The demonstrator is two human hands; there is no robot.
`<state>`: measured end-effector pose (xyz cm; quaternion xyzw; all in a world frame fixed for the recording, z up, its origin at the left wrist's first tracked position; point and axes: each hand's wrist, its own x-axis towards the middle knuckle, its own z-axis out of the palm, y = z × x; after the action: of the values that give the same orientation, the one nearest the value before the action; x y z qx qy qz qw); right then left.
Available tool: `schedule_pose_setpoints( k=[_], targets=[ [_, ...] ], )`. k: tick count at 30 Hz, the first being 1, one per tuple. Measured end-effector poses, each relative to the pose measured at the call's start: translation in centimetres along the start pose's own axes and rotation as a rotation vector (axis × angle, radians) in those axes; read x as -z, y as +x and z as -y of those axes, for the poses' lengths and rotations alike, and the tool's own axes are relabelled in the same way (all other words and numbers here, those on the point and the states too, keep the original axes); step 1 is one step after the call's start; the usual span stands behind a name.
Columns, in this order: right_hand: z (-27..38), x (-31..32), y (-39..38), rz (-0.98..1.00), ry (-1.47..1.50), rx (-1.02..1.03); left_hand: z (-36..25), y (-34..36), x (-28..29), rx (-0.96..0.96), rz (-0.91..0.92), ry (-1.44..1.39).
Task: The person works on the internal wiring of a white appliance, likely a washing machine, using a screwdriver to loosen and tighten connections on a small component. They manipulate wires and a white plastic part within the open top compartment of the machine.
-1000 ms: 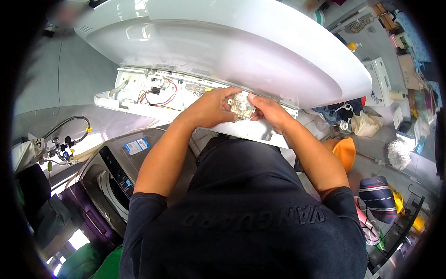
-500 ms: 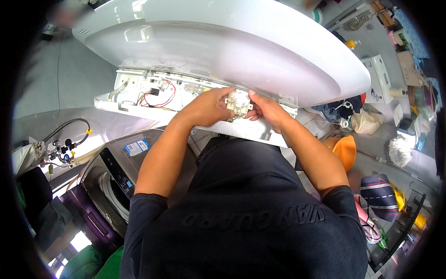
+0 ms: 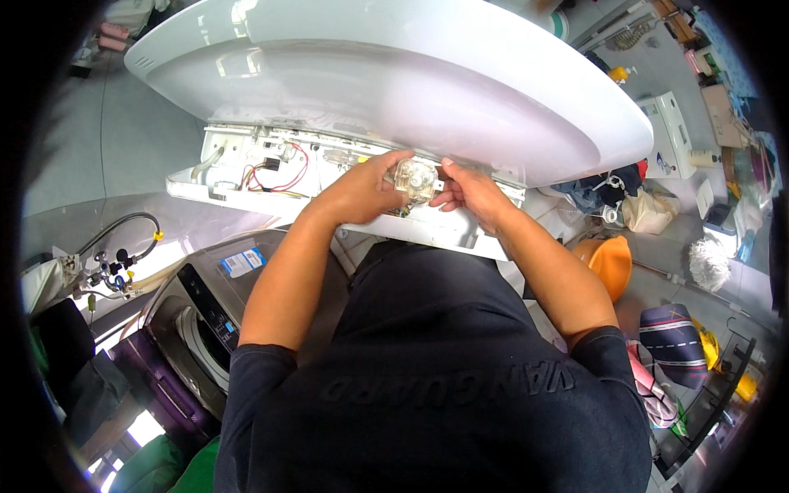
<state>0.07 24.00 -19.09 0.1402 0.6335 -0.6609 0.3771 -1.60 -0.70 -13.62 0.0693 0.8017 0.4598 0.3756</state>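
Observation:
A small boxy timer [image 3: 417, 181] in a clear, yellowish plastic case is held between my hands, over an open white panel tray [image 3: 271, 200]. My left hand [image 3: 366, 191] grips its left side, thumb at the near edge and fingers at the far edge. My right hand [image 3: 470, 193] is closed at its right side, with curled fingertips against the case's edge and the thumb up near its far corner. A few thin coloured wires [image 3: 400, 211] show just below the timer. To its left in the tray, red wires [image 3: 302, 168] loop by a black connector [image 3: 272, 163].
A large white curved appliance body [image 3: 394, 82] rises behind the tray. Left and near stands a grey washing machine [image 3: 215, 283]; a black hose [image 3: 123, 215] bends beyond it. An orange basin [image 3: 608, 267] and a heap of clothes [image 3: 585, 194] lie to the right.
The timer has turned and tilted a little between my fingers and shifted slightly left. Both arms have stayed almost where they were.

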Motion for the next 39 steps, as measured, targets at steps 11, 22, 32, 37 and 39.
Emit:
schedule_pose_setpoints(
  k=[11, 22, 32, 37, 39],
  targets=[
    [-0.5, 0.1, 0.5, -0.002, 0.082, 0.021, 0.3, -0.5, -0.2, -0.059, -0.012, -0.134],
    [0.6, -1.3, -0.4, 0.018, -0.124, 0.060, 0.7, -0.1, -0.4, -0.032, -0.087, -0.142],
    [-0.6, -0.6, 0.2, 0.050, -0.039, 0.112, 1.6, 1.4, 1.3, 0.029, 0.086, -0.370],
    [-0.5, -0.5, 0.2, 0.068, -0.003, 0.101, 1.5, 2.3, 1.6, 0.136, 0.138, -0.453],
    [-0.4, -0.5, 0.2, 0.076, -0.012, 0.091, 1.9, 2.9, 1.7, 0.160, 0.133, -0.486]
  ],
)
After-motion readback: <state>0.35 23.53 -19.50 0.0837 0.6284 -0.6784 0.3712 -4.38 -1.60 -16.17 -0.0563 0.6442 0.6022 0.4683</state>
